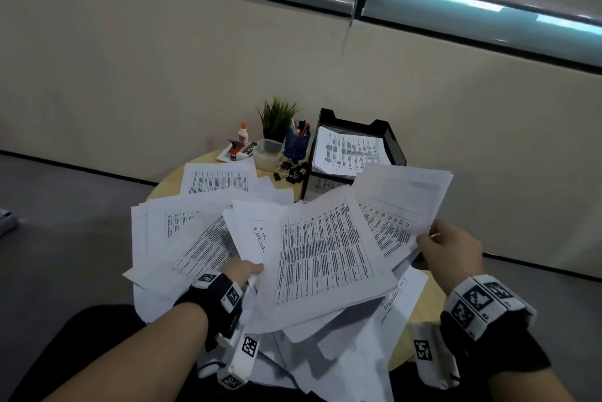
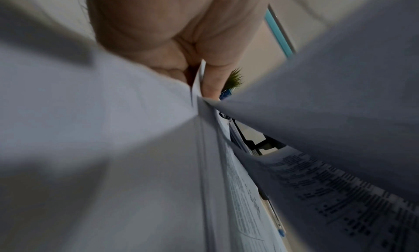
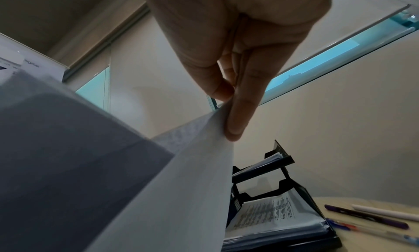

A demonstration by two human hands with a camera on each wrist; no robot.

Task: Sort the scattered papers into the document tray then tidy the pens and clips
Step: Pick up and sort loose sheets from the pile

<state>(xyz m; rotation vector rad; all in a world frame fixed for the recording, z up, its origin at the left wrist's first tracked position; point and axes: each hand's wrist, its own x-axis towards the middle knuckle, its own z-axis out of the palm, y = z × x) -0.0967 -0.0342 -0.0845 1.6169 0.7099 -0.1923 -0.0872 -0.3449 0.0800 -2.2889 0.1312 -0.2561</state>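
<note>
The papers [image 1: 325, 258] lay fanned and overlapping across the near half of the round tabletop [image 1: 169, 180], some lifted clear of it. The right hand [image 1: 451, 248] pinched the edge of a few sheets between thumb and fingers [image 3: 238, 119], holding them up just in front of the tray [image 1: 391, 144]. The left hand [image 1: 242, 271] had its thumb on top and fingers beneath another loose bundle; in the wrist view the sheet edges ran into the fold between thumb and palm.

The sheets looked thin, light and limp: they sagged away from each grip and slid over one another, so a loose bundle would likely splay or shed pages. I judged the safest hold to be along one squared edge, thumb above and fingers below, with the stack tapped even before it went in.

The tray stood at the far right of the tabletop, black mesh, in tiers, with printed pages already lying in the top tier and more in a lower one.

Left of it were binder clips [image 1: 293, 172] in a heap, a blue mesh cup [image 1: 296, 142] of pens, a clear tub [image 1: 267, 152], a small plant [image 1: 277, 115] and a glue bottle [image 1: 243, 133]. Loose pens [image 3: 367, 216] lay on the tabletop beside the tray's base.
</note>
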